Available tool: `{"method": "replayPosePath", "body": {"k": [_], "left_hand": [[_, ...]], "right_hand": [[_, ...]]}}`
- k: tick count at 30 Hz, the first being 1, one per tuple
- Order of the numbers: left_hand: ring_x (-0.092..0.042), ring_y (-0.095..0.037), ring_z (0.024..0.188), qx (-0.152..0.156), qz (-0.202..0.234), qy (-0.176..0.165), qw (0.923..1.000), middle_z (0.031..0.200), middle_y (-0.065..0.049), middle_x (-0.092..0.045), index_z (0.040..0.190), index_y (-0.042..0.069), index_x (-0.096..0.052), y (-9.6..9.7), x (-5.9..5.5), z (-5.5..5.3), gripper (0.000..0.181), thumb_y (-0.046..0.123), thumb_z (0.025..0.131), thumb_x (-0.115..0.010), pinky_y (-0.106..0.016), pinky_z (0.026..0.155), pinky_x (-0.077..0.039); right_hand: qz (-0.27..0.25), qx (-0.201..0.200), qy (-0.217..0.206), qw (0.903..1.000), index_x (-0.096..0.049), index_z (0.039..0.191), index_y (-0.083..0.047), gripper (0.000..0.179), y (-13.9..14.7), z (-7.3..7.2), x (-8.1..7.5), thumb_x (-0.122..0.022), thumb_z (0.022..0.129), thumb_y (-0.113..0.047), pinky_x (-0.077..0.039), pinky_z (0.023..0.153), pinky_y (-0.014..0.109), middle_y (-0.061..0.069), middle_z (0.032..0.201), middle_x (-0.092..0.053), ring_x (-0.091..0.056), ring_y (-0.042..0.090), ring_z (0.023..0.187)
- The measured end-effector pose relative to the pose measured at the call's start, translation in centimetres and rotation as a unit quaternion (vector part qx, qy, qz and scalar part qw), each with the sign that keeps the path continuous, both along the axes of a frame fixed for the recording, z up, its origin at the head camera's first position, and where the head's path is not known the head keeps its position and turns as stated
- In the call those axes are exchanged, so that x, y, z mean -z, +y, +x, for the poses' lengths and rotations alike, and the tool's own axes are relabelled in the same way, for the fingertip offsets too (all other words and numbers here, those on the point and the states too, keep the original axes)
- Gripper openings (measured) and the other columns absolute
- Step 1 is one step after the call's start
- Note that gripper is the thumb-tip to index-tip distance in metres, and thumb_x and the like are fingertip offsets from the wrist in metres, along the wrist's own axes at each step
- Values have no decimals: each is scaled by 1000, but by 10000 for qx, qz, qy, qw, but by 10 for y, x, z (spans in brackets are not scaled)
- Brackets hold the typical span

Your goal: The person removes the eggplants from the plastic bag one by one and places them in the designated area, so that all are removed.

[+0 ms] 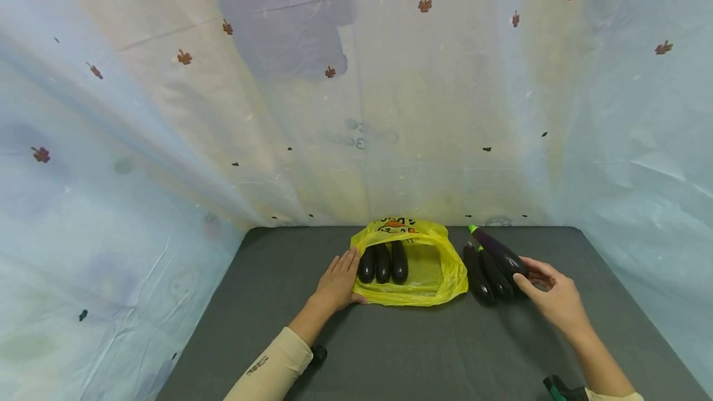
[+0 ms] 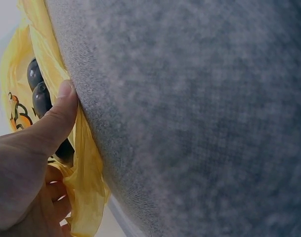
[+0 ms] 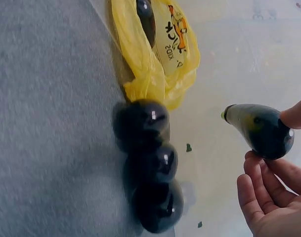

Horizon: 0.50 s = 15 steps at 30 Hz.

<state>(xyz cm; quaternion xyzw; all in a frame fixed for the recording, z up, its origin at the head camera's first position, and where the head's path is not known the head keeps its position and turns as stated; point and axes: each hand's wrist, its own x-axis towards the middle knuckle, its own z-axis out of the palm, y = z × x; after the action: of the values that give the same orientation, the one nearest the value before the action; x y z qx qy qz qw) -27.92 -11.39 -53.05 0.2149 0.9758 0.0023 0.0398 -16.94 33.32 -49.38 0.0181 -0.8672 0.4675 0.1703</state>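
Note:
My left hand (image 1: 337, 282) holds the left side of a yellow plastic bag (image 1: 426, 297). In the left wrist view, the thumb (image 2: 64, 111) lies over the bag's rim, with the other fingers partly hidden by the plastic. Three dark eggplants (image 1: 382, 263) lie side by side in the left part of the bag. To the bag's right, my right hand (image 1: 557, 299) holds another eggplant (image 3: 264, 131) by its thick end, between thumb and fingers, its green stem pointing away. Below it, several eggplants (image 3: 157, 207) lie in a row on the table, next to the bag.
The dark grey table (image 1: 412, 351) has its far edge against a pale patterned sheet (image 1: 390, 110), which also hangs along both sides. Printed letters and an orange cartoon figure (image 3: 179, 27) show on the bag.

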Motion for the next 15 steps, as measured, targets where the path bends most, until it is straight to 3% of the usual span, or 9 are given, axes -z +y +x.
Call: {"method": "replayPosePath", "body": {"k": [7, 11, 14, 15], "left_hand": [[-20, -30, 165, -18, 9, -35, 10000, 180, -14, -14, 172, 4, -16, 0, 1, -1, 124, 63, 85, -81, -48, 133, -20], [-20, -30, 165, -3, -1, -15, 10000, 180, -14, -14, 172, 4, -16, 0, 1, -1, 124, 63, 85, -82, -48, 133, -20], [-19, -30, 165, -10, -26, -31, 10000, 180, -14, -13, 173, 5, -16, 0, 1, 0, 124, 63, 85, -81, -48, 134, -19], [-19, -30, 165, -14, -36, -34, 10000, 180, -14, -13, 173, 5, -16, 0, 1, 0, 124, 63, 85, -81, -48, 134, -19]], "right_hand": [[98, 123, -148, 9998, -60, 148, 2, 53, 15, -4, 4, -74, 104, -25, -49, 72, 9, -36, 113, -56, -55, -21, 97], [287, 317, -364, 9984, -61, 149, 1, 55, 24, -6, 8, -74, 105, -30, -47, 72, 8, -9, 122, -68, -50, -23, 95], [425, 412, -557, 9967, -60, 150, 0, 57, 30, -7, 11, -71, 106, -35, -45, 71, 8, 21, 132, -67, -46, -26, 93], [450, 440, -613, 9961, -59, 150, 0, 58, 32, -7, 12, -71, 106, -36, -45, 70, 9, 24, 133, -67, -45, -27, 93]]}}
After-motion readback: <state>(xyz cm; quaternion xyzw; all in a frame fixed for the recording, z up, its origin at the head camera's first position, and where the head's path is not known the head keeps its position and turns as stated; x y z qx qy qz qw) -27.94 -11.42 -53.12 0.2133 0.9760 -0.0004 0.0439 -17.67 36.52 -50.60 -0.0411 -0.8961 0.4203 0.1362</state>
